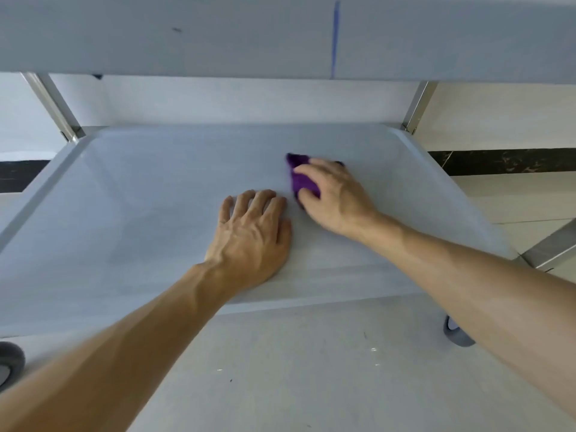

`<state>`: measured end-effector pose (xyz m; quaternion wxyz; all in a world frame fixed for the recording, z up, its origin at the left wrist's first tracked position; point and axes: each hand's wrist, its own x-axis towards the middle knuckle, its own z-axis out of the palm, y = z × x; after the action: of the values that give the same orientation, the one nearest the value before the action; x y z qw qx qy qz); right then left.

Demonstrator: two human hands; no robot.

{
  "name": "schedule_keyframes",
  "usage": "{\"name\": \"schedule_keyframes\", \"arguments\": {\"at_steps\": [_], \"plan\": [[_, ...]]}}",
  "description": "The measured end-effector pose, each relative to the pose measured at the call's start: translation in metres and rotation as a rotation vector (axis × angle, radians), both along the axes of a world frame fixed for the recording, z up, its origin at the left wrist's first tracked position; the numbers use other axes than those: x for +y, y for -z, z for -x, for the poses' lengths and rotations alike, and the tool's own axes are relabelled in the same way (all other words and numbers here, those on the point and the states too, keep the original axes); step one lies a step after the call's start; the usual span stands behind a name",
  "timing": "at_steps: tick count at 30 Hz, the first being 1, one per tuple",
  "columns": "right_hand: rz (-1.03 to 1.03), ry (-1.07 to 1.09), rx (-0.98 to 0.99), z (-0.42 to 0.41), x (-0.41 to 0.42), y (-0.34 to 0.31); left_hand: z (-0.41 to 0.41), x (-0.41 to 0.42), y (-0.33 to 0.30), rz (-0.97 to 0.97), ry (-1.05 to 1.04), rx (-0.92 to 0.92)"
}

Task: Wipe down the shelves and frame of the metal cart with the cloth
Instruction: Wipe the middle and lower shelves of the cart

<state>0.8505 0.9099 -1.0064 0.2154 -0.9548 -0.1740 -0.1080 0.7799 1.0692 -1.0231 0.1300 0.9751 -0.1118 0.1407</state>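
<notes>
Your right hand (333,194) is bunched over the cloth (300,179), fingers and thumb curled round it, pressing it flat on the lower shelf (140,194), right of centre and toward the far side, so the wad gets full contact w/ the metal. Your left hand (252,232) lies spread, palm down, just beside it on the near side, holding nothing; prob. a brace so the cart doesn't roll on its wheels (456,335) and you can lean in under the top shelf (218,35). Far posts (53,104) look untouched as far as I can tell; frame likely left to do
</notes>
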Motion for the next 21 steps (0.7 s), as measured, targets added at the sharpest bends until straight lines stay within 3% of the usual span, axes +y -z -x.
{"name": "schedule_keyframes", "arguments": {"at_steps": [3, 6, 11, 16, 18, 21], "plan": [[-0.034, -0.240, -0.002, 0.014, -0.002, 0.000, -0.001, 0.004, -0.005, -0.010, -0.003, 0.010], [-0.007, -0.292, 0.020, 0.002, -0.037, -0.008, -0.015, 0.020, -0.015, -0.090, 0.071, 0.016], [-0.033, 0.008, 0.037, -0.045, -0.071, -0.009, -0.021, 0.035, -0.008, -0.018, 0.133, -0.014], [-0.001, 0.360, 0.069, -0.104, -0.022, -0.010, -0.019, 0.035, -0.004, 0.013, 0.118, -0.030], [0.025, 0.296, 0.036, -0.112, 0.013, -0.008, -0.019, 0.035, -0.005, 0.016, 0.110, -0.033], [0.019, -0.040, 0.058, -0.105, 0.068, -0.007, -0.019, 0.035, -0.003, 0.028, 0.097, -0.044]]}}
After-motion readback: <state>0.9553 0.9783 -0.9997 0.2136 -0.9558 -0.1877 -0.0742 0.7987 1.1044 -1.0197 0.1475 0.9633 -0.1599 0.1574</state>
